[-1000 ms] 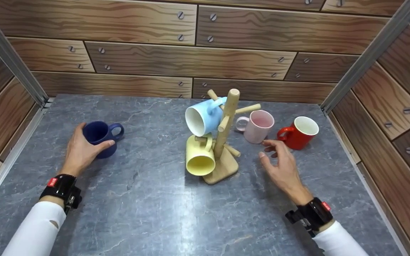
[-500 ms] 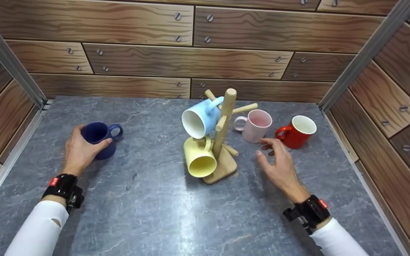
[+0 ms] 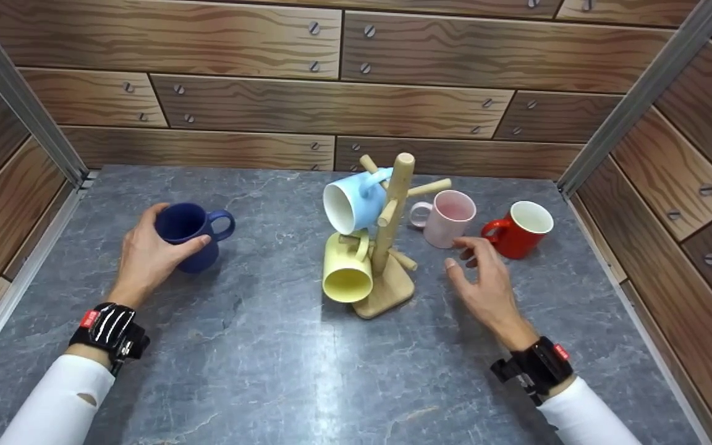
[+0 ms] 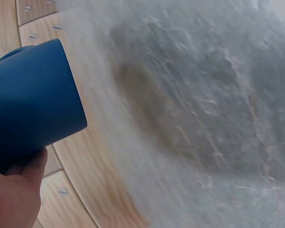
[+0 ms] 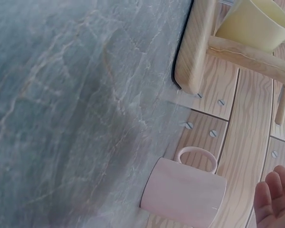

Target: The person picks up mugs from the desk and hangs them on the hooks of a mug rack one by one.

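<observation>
On the left, my left hand (image 3: 149, 256) grips a dark blue mug (image 3: 198, 256) round its body, thumb along the near side. The mug's handle points right. In the left wrist view, the mug (image 4: 33, 102) is raised, its shadow falling on the tabletop beyond its base. My right hand (image 3: 486, 284) hovers with relaxed fingers and holds nothing. Just beyond its fingertips stands a pink mug (image 3: 445, 225), and a red mug (image 3: 520, 238) is to that one's right. In the right wrist view, the curved fingers (image 5: 275, 194) appear beside the pink mug (image 5: 185, 192).
A wooden mug tree (image 3: 387, 290) stands in the middle. From its pegs hang a light blue mug (image 3: 365, 201) and, lower down, a yellow mug (image 3: 347, 266). Bare pegs stick out to the right. Wood-patterned walls (image 3: 238, 102) enclose the grey marbled table (image 3: 257, 371).
My left hand has lifted the dark blue mug and carried it a little to the right. My right hand has hardly moved.
</observation>
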The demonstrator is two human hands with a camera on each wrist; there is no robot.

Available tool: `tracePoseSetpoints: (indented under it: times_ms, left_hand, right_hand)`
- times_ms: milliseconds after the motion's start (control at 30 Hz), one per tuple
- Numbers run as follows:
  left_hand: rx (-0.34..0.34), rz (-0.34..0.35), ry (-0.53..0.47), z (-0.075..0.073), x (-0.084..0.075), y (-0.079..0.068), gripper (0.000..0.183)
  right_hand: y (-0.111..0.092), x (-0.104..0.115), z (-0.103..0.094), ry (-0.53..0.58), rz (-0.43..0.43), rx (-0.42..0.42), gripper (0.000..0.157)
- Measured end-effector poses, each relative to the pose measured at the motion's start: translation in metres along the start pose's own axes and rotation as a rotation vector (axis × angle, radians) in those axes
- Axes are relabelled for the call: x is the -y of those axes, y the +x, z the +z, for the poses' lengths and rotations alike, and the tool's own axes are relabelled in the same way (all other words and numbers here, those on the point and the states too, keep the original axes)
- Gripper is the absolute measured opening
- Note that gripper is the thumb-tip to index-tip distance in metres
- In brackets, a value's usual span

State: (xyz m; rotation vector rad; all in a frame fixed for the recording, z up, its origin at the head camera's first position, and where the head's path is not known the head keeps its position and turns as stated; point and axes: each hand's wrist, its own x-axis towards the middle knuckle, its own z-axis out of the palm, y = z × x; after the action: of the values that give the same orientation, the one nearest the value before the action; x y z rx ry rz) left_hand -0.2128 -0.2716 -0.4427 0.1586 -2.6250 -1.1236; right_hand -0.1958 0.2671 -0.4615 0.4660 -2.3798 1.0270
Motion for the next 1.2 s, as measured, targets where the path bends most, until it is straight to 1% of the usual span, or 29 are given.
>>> tracePoseSetpoints:
  times_ms: [100, 167, 300, 433, 600, 700, 800, 933, 1067, 1200]
  left_hand:
    - [0.005, 0.018, -0.027, 0.0, -0.009, -0.004, 0.1]
    - [-0.004, 0.032, -0.054, 0.001, -0.016, -0.007, 0.098]
    - [-0.029, 0.078, -0.118, 0.004, -0.031, -0.015, 0.095]
    - [-0.025, 0.122, -0.17, 0.007, -0.048, -0.022, 0.093]
    - [0.003, 0.161, -0.212, 0.011, -0.065, -0.03, 0.095]
    - [0.031, 0.197, -0.255, 0.014, -0.073, -0.034, 0.093]
    - [0.08, 0.231, -0.3, 0.016, -0.08, -0.036, 0.09]
    - [0.136, 0.266, -0.342, 0.021, -0.09, -0.04, 0.089]
    - [0.144, 0.294, -0.383, 0.028, -0.1, -0.044, 0.089]
    - [0.145, 0.325, -0.436, 0.034, -0.108, -0.048, 0.089]
  right_hand:
    - [0.001, 0.001, -0.001, 0.0, -0.005, -0.008, 0.035]
    - [0.002, 0.002, -0.003, -0.002, -0.007, -0.014, 0.035]
    - [0.003, 0.002, -0.005, 0.0, -0.021, -0.026, 0.035]
    - [0.003, 0.002, -0.007, 0.015, -0.04, -0.039, 0.035]
    - [0.004, 0.002, -0.008, 0.023, -0.05, -0.042, 0.034]
    - [0.004, 0.004, -0.009, 0.023, -0.046, -0.033, 0.033]
    - [0.004, 0.008, -0.011, 0.024, -0.049, -0.024, 0.033]
    - [0.004, 0.015, -0.012, 0.037, -0.09, -0.031, 0.031]
    - [0.004, 0.024, -0.011, 0.051, -0.131, -0.04, 0.029]
    - [0.004, 0.034, -0.008, 0.067, -0.148, -0.036, 0.028]
